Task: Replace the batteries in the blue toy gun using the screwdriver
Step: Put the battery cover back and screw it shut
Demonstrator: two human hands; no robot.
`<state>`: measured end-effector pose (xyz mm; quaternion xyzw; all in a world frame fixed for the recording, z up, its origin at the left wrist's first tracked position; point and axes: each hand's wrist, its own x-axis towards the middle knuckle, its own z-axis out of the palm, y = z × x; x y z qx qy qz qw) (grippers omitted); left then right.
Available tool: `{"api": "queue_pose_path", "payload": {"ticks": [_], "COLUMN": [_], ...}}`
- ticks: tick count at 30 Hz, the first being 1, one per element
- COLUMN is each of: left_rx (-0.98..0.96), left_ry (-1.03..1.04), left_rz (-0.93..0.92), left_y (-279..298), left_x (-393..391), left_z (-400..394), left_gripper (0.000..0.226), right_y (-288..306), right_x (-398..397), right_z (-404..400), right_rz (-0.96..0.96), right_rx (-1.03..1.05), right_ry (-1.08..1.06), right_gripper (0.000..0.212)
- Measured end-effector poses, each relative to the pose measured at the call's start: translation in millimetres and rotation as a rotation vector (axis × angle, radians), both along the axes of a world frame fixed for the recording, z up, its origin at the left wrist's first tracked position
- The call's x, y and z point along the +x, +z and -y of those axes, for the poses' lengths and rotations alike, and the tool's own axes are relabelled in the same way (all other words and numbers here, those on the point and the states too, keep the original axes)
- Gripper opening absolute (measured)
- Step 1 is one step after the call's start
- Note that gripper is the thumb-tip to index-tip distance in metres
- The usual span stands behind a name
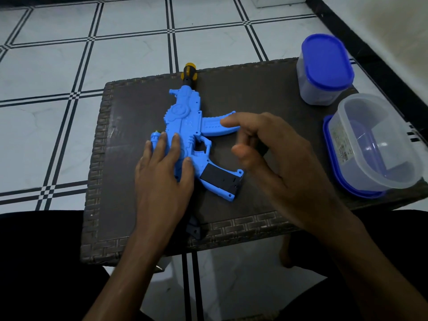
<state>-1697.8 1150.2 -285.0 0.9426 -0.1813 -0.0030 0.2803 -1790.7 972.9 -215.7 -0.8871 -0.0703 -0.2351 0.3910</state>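
Note:
The blue toy gun [185, 117] lies flat on a dark woven table [129, 126], its yellow-and-black muzzle [190, 72] pointing away from me. A black panel [220, 179] shows on its grip. My left hand [164, 172] lies flat on the rear of the gun's body, fingers spread, pressing it down. My right hand [275, 158] hovers just right of the trigger and magazine, index finger out and the other fingers curled. A small dark shape sits under those curled fingers; I cannot tell what it is. No screwdriver is visible.
A closed tub with a blue lid [324, 70] stands at the table's back right. A clear container on a blue lid [375, 144] sits at the right edge. The gun's dark stock end [193, 228] reaches the table's front edge. Tiled floor surrounds the table.

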Motion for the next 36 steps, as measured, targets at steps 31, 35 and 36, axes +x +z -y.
{"api": "queue_pose_path", "payload": {"ticks": [31, 35, 36], "left_rx": [0.005, -0.001, -0.001], "left_ry": [0.004, 0.006, 0.006], "left_rz": [0.017, 0.008, 0.007], "left_y": [-1.2, -1.0, -1.0], "left_x": [1.6, 1.1, 0.8], "left_z": [1.1, 0.6, 0.4], "left_gripper": [0.052, 0.053, 0.053], "right_y": [1.0, 1.3, -0.3], "right_x": [0.7, 1.5, 1.6], "right_z": [-6.0, -2.6, -2.7], "right_rz": [-0.062, 0.004, 0.002], "right_rx": [0.326, 0.159, 0.101], "right_ry": [0.101, -0.055, -0.070], "right_gripper": [0.027, 0.014, 0.017]}}
